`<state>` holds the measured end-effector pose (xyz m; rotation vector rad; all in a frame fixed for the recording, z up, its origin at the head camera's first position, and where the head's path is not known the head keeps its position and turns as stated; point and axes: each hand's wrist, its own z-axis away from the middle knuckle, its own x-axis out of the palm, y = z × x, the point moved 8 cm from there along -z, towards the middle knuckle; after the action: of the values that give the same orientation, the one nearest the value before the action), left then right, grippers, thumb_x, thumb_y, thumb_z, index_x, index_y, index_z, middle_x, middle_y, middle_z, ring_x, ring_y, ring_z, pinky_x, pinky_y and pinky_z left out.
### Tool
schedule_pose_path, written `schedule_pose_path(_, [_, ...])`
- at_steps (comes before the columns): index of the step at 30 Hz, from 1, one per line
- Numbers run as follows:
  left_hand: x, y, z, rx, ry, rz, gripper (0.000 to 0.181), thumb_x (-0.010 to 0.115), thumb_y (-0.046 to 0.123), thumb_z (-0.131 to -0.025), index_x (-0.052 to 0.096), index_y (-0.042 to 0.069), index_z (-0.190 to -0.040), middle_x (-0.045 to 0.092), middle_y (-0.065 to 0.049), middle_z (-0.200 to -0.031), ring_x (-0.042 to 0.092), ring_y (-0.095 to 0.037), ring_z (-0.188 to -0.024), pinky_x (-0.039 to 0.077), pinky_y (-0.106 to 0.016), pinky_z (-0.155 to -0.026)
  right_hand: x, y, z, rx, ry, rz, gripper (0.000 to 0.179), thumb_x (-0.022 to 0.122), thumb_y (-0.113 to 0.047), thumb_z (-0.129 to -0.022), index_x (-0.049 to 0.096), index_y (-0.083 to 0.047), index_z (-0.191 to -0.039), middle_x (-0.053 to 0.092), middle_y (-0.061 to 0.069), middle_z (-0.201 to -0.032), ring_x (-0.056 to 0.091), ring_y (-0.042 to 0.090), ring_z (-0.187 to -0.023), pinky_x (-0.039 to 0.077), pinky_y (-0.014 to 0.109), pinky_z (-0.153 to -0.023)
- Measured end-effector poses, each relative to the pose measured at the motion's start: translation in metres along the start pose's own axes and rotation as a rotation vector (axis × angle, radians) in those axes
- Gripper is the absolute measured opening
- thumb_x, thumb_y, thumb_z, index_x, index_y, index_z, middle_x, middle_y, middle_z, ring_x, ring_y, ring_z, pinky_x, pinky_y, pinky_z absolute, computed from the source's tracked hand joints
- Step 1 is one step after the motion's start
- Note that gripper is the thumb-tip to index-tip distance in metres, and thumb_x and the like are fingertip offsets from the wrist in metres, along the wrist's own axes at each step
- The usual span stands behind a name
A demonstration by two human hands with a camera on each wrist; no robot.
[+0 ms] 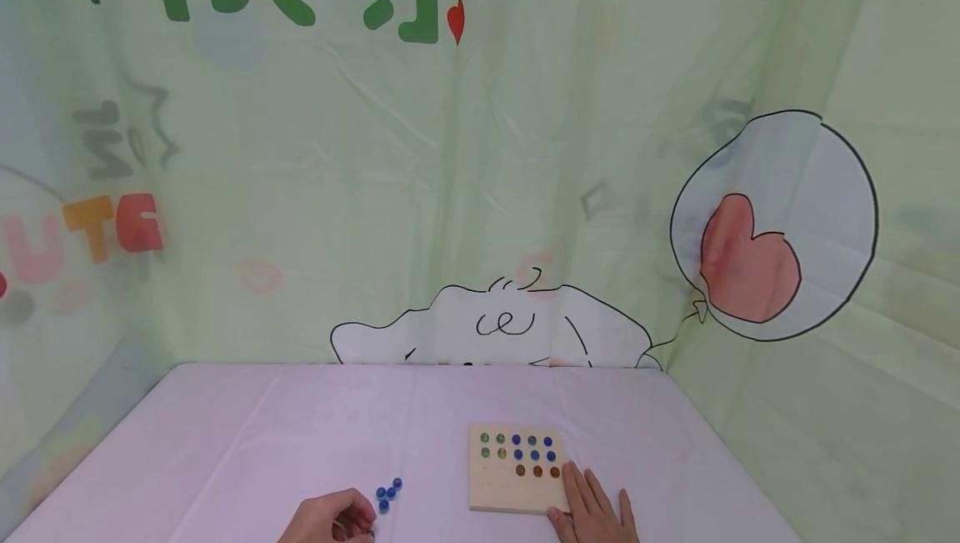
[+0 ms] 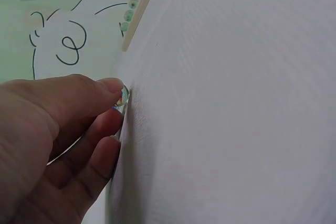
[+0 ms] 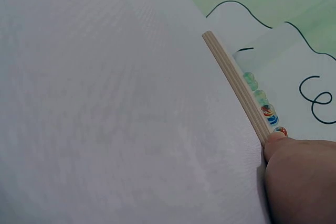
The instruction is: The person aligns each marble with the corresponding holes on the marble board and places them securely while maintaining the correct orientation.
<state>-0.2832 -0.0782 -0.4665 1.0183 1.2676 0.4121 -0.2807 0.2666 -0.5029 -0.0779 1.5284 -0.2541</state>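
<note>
My left hand (image 1: pixel 330 518) is low in the head view, left of the board. Its thumb and fingertips pinch a clear glass marble (image 2: pixel 124 96) with coloured swirls inside, close to the tablecloth. Just beyond lie several loose blue marbles (image 1: pixel 391 493) in a cluster. The pale wooden board (image 1: pixel 498 500) holds rows of marbles: green ones (image 1: pixel 485 452) at the back left, blue ones (image 1: pixel 535 455) to their right, and three reddish-brown ones (image 1: pixel 537 471) in the row before them. Fingers extended, my right hand (image 1: pixel 594 514) rests against the board's front right corner.
A pale pinkish-white cloth (image 1: pixel 300 418) covers the table. Behind it hangs a light green curtain (image 1: pixel 525 151) printed with a cartoon figure, a balloon and letters. Shallow hollows show in the front part of the board.
</note>
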Motion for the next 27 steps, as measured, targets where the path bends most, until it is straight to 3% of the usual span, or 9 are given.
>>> schedule_pose_path(12, [0.0004, 0.0008, 0.0013, -0.017, -0.023, 0.009, 0.015, 0.069, 0.020, -0.076, 0.062, 0.011, -0.087, 0.060, 0.007, -0.075, 0.051, -0.003, -0.064, 0.042, -0.018, -0.055, -0.0004, 0.0003, 0.0010, 0.002, 0.018, 0.005, 0.112, 0.002, -0.085, -0.063, 0.026, -0.007, -0.140, 0.030, 0.013, -0.144, 0.021, 0.037, -0.132, -0.008, 0.062, -0.102])
schedule_pose_path(22, [-0.0012, -0.0007, 0.0018, -0.038, 0.013, -0.013, 0.014, 0.069, 0.022, -0.076, 0.062, 0.013, -0.085, 0.060, 0.007, -0.075, 0.052, -0.004, -0.065, 0.043, -0.018, -0.056, -0.0016, -0.0020, 0.0010, -0.004, 0.009, 0.001, 0.113, 0.001, -0.085, -0.062, 0.025, -0.007, -0.140, 0.029, 0.013, -0.144, 0.020, 0.037, -0.133, -0.009, 0.061, -0.102])
schedule_pose_path(27, [-0.0012, -0.0018, 0.0013, -0.081, 0.013, 0.004, 0.014, 0.069, 0.021, -0.076, 0.062, 0.013, -0.086, 0.061, 0.006, -0.076, 0.054, -0.007, -0.068, 0.044, -0.020, -0.058, -0.0010, -0.0011, 0.0004, 0.004, -0.010, -0.002, 0.114, 0.002, -0.086, -0.062, 0.024, -0.006, -0.140, 0.029, 0.014, -0.144, 0.019, 0.038, -0.133, -0.011, 0.062, -0.101])
